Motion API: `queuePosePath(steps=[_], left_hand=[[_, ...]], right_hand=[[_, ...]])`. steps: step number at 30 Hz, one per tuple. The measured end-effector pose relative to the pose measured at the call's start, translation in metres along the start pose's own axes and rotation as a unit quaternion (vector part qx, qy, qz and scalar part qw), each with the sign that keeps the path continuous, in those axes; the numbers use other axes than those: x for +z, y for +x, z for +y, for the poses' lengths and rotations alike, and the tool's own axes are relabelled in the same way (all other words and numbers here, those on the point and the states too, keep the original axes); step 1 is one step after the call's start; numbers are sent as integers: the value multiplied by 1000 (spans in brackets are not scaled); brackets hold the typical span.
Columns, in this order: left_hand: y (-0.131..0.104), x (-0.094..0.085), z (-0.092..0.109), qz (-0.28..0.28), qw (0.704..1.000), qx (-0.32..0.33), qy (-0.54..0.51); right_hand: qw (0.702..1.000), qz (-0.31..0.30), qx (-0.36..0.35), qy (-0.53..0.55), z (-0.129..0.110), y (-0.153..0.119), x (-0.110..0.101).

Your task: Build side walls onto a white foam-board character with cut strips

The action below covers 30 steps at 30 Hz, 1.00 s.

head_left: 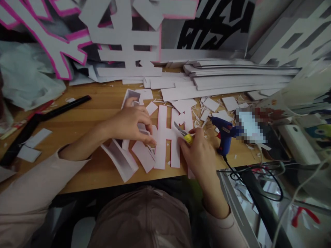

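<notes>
In my right hand [200, 150] is a yellow utility knife [188, 138], its blade pointing up and to the left over a flat white character cutout [162, 137] with pink edges. My left hand [133, 122] curves over a raised white foam-board piece [131, 94] just left of that cutout, fingers bent around its side. A curved white strip piece [121, 160] lies below my left hand, near the table's front edge. Beside it rests another white piece [144, 155].
A blue glue gun [225, 132] stands right of my right hand on the wooden table [103, 103], its cable trailing off the edge. White strips [240, 77] are stacked behind, among scraps. Large white characters [129, 38] stand at the back; a black angled tool [64, 107] lies left.
</notes>
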<state>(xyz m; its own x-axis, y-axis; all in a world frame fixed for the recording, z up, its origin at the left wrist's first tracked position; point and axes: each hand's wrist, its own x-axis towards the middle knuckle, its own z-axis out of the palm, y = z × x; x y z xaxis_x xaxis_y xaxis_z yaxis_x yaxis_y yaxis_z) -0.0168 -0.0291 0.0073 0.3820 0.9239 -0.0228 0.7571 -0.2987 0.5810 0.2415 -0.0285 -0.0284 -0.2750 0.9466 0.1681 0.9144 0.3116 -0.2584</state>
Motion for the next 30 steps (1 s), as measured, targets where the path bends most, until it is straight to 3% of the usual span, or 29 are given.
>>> queuePosePath(steps=[8,18,25,27,30], left_hand=[[0,-3,0,-38,999,-15,1],[0,-9,11,-46,998,-23,19],[7,-12,13,-78,995,-35,44],[5,-13,24,-57,997,-22,48],[-14,-10,54,49,996,33,73]], right_hand=[[998,-5,-21,-55,2,-6,18],[999,-38,-5,-19,5,-2,17],[1000,-29,-6,-7,6,-2,17],[999,-33,-3,-1,5,-2,16],[999,-49,3,4,5,-2,14]])
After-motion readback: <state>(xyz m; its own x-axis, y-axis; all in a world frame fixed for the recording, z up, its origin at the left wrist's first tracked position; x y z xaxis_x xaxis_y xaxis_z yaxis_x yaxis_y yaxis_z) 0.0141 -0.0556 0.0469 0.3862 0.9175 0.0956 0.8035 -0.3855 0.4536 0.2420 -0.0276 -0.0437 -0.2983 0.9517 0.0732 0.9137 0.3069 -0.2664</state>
